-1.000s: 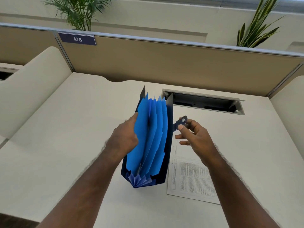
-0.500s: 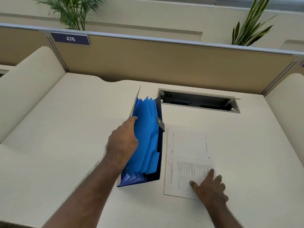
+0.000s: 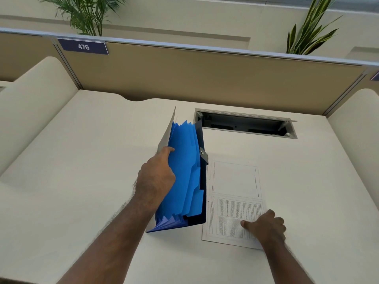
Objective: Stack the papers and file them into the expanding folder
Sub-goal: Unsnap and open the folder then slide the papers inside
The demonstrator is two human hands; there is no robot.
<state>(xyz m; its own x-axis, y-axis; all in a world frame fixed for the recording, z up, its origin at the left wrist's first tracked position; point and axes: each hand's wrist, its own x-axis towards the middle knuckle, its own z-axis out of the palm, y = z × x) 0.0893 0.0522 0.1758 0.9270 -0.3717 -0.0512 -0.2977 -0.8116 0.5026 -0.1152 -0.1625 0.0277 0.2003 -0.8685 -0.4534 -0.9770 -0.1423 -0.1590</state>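
Note:
A blue expanding folder (image 3: 185, 177) stands on its edge on the cream desk (image 3: 71, 181), its pockets fanned apart and facing up. My left hand (image 3: 156, 177) grips its near cover, with fingers inside the first pocket. Just right of the folder a stack of printed papers (image 3: 233, 185) lies flat on the desk. My right hand (image 3: 266, 227) rests on the stack's near right corner, fingers curled down on the sheets. A dark clasp tab (image 3: 203, 153) hangs on the folder's right cover.
A rectangular cable hatch (image 3: 246, 125) is sunk into the desk behind the papers. Tan partition panels (image 3: 205, 78) wall the desk at the back, with rounded dividers (image 3: 30, 103) at both sides. Plants (image 3: 307, 31) stand behind the partition.
My right hand let go of the clasp tab and dropped onto the near corner of the papers. The folder tilted left and its pockets closed up somewhat.

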